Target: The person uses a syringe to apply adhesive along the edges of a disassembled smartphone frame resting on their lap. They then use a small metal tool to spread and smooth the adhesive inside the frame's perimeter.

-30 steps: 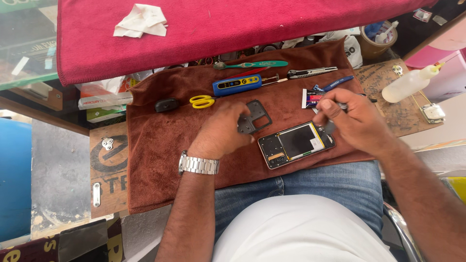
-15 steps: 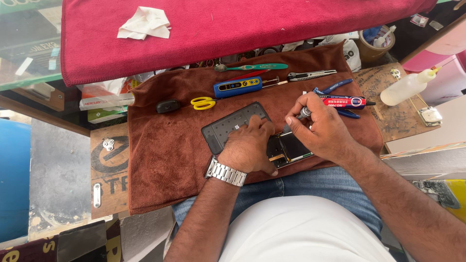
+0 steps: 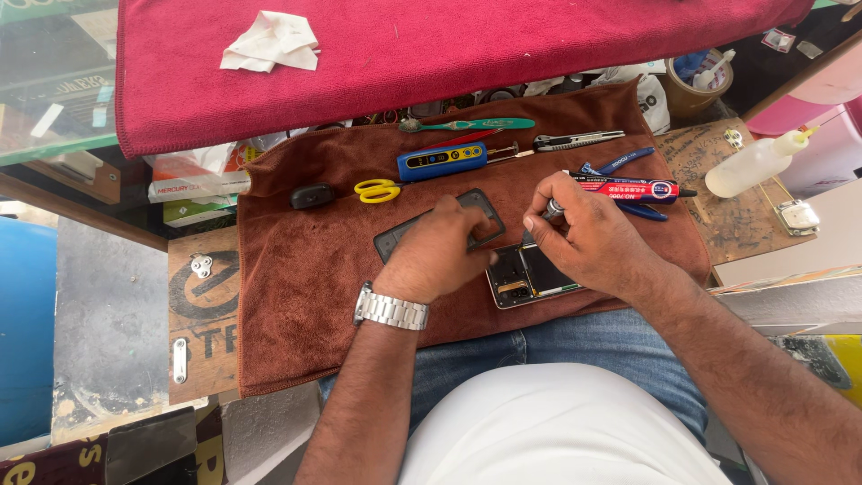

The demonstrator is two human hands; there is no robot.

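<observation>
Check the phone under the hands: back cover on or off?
Off. The phone lies with its insides exposed; the dark back cover sits beside it under the left hand.

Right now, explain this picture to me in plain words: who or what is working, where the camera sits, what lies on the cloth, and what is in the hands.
There is no machine here: a person works with two bare hands, and the single camera sits on their head, looking down over their lap.

A brown towel covers the work surface. The left hand, with a metal wristwatch, presses on a dark phone back cover. The right hand holds a red glue tube, its tip near an opened phone lying by the towel's near edge.

Further back lie yellow scissors, a blue and yellow tool, a green-handled tool, a utility knife and blue-handled pliers. A clear squeeze bottle lies to the right, and a crumpled tissue rests on a red cloth beyond.
</observation>
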